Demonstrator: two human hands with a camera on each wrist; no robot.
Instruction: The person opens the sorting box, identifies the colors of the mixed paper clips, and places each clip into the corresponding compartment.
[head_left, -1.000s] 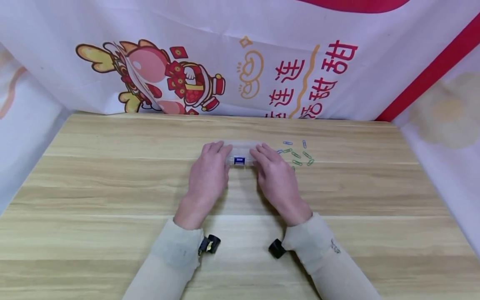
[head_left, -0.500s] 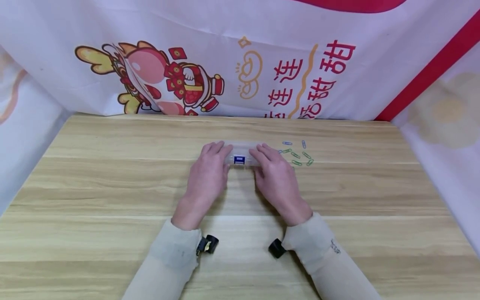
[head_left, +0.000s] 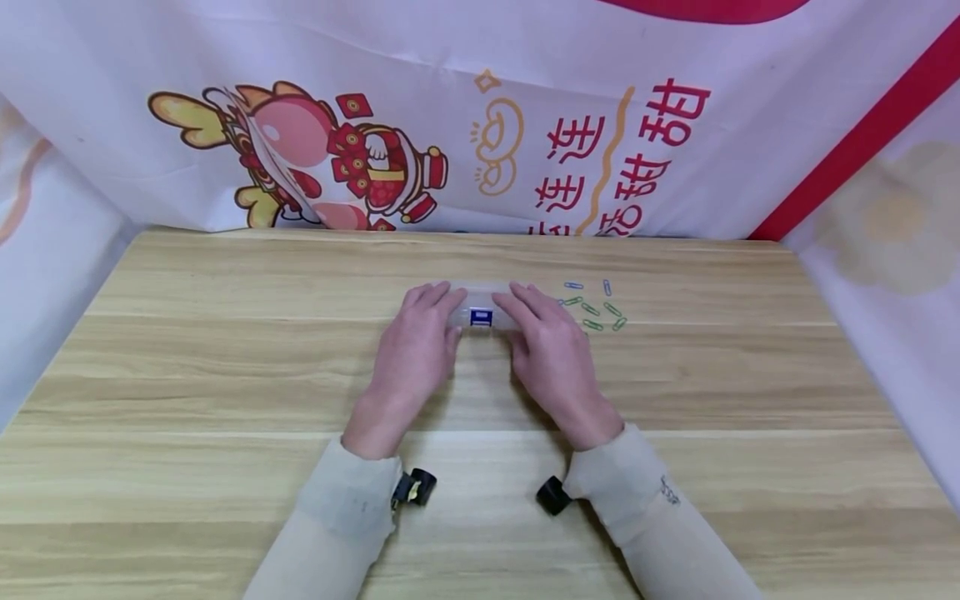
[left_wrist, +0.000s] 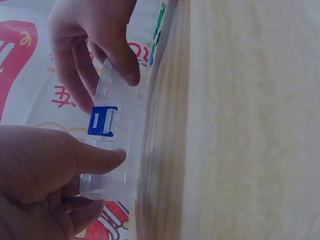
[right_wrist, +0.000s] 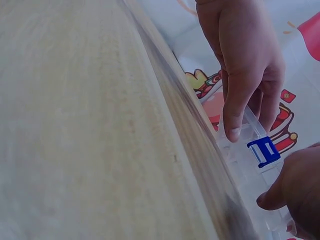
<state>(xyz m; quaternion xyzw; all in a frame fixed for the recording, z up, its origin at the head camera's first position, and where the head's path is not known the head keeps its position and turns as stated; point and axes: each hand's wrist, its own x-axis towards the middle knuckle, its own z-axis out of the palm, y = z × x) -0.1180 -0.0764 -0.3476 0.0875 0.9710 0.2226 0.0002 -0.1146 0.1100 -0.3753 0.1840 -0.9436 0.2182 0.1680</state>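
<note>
A clear plastic compartment box (head_left: 478, 297) with a blue latch (head_left: 481, 317) on its near side is at the back middle of the table. My left hand (head_left: 414, 354) grips its left end and my right hand (head_left: 557, 357) its right end. Both thumbs press the near wall, on either side of the latch, as the left wrist view shows. The other fingers reach over the top to the far side, where their tips are partly hidden. In the right wrist view the box's inner dividers (right_wrist: 245, 175) show through the clear wall.
Several green paper clips (head_left: 591, 309) and blue paper clips (head_left: 573, 286) lie scattered just right of my right hand. A printed cloth (head_left: 465, 117) hangs along the table's back edge. The wooden table (head_left: 225, 375) stretches widely to both sides.
My right fingertips have shifted slightly inward over the box top, and the latch sits a touch higher in view. Both hands keep their grip; the paper clips stay put.
</note>
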